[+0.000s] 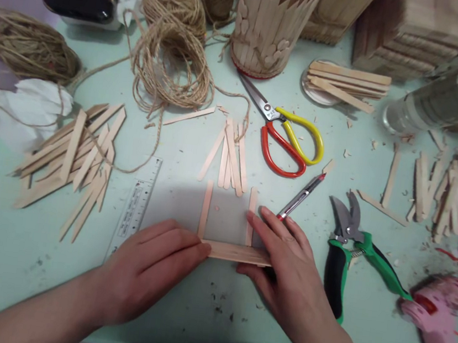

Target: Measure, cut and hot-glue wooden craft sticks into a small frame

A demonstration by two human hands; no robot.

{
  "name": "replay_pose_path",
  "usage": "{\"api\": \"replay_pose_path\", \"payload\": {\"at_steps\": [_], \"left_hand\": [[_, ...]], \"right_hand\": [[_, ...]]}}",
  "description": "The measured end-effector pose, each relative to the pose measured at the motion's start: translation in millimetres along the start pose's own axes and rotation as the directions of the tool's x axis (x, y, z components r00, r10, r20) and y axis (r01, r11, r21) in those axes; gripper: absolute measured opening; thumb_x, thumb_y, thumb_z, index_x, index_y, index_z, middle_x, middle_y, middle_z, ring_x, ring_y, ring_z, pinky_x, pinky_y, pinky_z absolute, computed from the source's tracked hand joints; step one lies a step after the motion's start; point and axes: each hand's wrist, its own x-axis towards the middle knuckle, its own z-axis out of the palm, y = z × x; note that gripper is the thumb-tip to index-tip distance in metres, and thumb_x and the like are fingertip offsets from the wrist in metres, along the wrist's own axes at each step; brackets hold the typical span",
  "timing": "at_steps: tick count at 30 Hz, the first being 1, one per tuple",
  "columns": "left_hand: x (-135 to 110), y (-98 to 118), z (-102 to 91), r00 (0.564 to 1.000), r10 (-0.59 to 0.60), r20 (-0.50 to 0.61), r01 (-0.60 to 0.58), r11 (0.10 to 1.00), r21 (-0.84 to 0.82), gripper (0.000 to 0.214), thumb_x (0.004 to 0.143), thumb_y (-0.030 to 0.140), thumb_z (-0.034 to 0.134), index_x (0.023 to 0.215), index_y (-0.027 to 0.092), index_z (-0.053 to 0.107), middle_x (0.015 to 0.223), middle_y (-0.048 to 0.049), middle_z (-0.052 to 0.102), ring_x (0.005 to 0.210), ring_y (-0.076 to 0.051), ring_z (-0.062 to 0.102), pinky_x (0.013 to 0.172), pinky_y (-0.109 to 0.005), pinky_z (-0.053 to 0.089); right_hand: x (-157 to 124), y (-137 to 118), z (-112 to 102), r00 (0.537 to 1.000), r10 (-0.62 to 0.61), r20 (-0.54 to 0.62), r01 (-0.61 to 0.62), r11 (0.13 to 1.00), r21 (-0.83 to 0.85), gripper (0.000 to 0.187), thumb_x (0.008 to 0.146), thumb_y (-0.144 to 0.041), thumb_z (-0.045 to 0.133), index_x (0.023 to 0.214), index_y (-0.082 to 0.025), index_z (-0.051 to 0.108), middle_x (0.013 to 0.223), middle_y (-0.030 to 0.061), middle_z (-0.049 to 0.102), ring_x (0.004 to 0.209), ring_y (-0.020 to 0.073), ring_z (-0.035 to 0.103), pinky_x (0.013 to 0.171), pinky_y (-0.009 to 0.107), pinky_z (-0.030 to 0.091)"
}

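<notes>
A flat wooden craft stick strip (229,252) lies crosswise before me, seemingly layered. Two upright craft sticks run away from it, a left one (205,210) and a right one (251,213), making a U shape. My left hand (154,265) pinches the strip's left end, where the left upright meets it. My right hand (284,262) has its thumb on the near side of the strip and its fingers over the right end. Its index fingertip touches the right upright. A pen (301,196) lies just beyond my right fingers. Several short sticks (228,157) are fanned beyond the frame.
Scissors (278,125), green-handled pruners (349,242) and a pink glue gun (434,316) lie to the right. Cut sticks (73,147) and a clear ruler (135,204) lie left. Twine (174,70), a stick-covered cup (267,31) and a glass bottle (430,99) stand behind.
</notes>
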Motion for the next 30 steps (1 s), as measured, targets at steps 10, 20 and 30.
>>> {"api": "replay_pose_path", "payload": {"at_steps": [10,20,30], "left_hand": [[2.4,0.0,-0.9,1.0,0.002,0.002,-0.002,1.0,-0.012,0.031,0.094,0.007,0.053,0.121,0.019,0.061,0.1,-0.0061,0.07,0.082,-0.017,0.064,0.071,-0.03,0.057],[3.2,1.3,-2.7,1.0,0.002,0.006,-0.002,1.0,-0.014,0.034,0.095,0.008,0.05,0.124,0.02,0.061,0.101,-0.0068,0.071,0.082,-0.018,0.064,0.069,-0.032,0.057],[4.6,9.2,4.5,0.974,-0.161,-0.159,0.166,0.986,0.015,0.009,0.091,0.014,0.064,0.096,0.022,0.065,0.075,0.0005,0.059,0.069,-0.013,0.054,0.057,-0.026,0.053]], "right_hand": [[0.0,-1.0,-0.1,1.0,-0.002,0.01,0.002,1.0,-0.012,0.073,0.094,-0.03,0.061,0.156,-0.019,0.024,0.138,0.0116,0.062,0.139,0.0277,0.047,0.115,0.056,0.035],[-2.8,0.7,1.4,1.0,0.009,-0.001,-0.009,1.0,0.006,0.074,0.093,-0.03,0.062,0.156,-0.025,0.023,0.139,0.0105,0.061,0.137,0.0309,0.049,0.113,0.059,0.034],[-6.7,4.3,-6.1,0.99,-0.027,-0.141,0.027,1.0,-0.003,0.044,0.09,-0.037,0.066,0.13,-0.026,0.055,0.119,0.0101,0.071,0.115,0.0347,0.06,0.103,0.055,0.034]]}}
